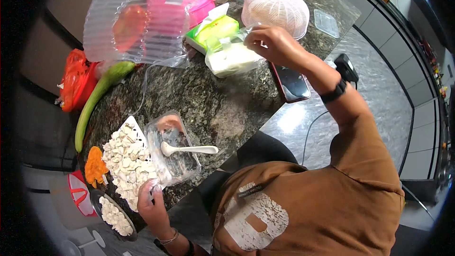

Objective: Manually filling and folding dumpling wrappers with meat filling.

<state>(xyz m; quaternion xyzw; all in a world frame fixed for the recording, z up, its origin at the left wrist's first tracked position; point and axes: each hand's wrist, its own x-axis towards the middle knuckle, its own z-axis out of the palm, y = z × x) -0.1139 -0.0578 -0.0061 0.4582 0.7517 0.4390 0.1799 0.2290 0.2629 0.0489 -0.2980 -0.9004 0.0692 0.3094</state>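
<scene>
At the far side of the counter, my right hand (271,44) pinches the rim of a clear plastic bag (233,58). A white, stacked or folded mass sits inside the bag; what it is I cannot tell. My left hand (153,204) is at the near edge of a white perforated tray (130,122), heaped with small pale dough pieces that look like dumplings (128,160). Its fingertips are whitened, and whether they grip a piece is unclear. Beside the tray lies a clear plastic container (185,167) with residue in it. A white spoon (192,149) rests across the container.
A black plate (133,233) of similar pieces stands at the counter's near left edge. Nearby are an orange cloth (95,165) and a long green gourd (94,103). Farther back are an air-cushion wrap (99,25), a tissue pack (224,30), a pink mesh cover (277,10) and a phone (293,83).
</scene>
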